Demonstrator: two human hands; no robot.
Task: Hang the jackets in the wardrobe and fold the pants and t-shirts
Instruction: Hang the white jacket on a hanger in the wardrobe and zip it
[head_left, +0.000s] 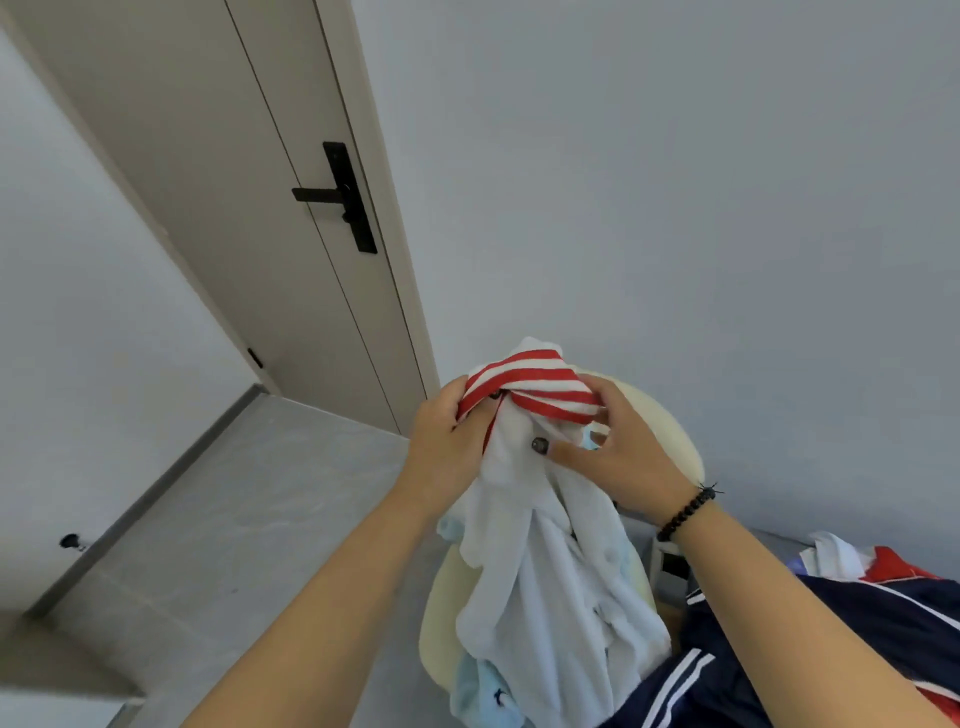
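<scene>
A white fleecy jacket (550, 587) with a red-and-white striped collar (535, 387) hangs in the air in front of me. My left hand (449, 447) grips the collar's left end. My right hand (618, 457) pinches the collar's right end, thumb pressed on the white cloth. The jacket's body droops down over a cream round chair (441, 623). A light blue garment (480, 699) lies under it on the chair.
A navy garment with white stripes (810, 654) and red and white clothes (852, 564) lie in a heap at the lower right. A beige door (249, 208) with a black handle (332, 195) stands at the left. Grey tiled floor (249, 519) spreads below it.
</scene>
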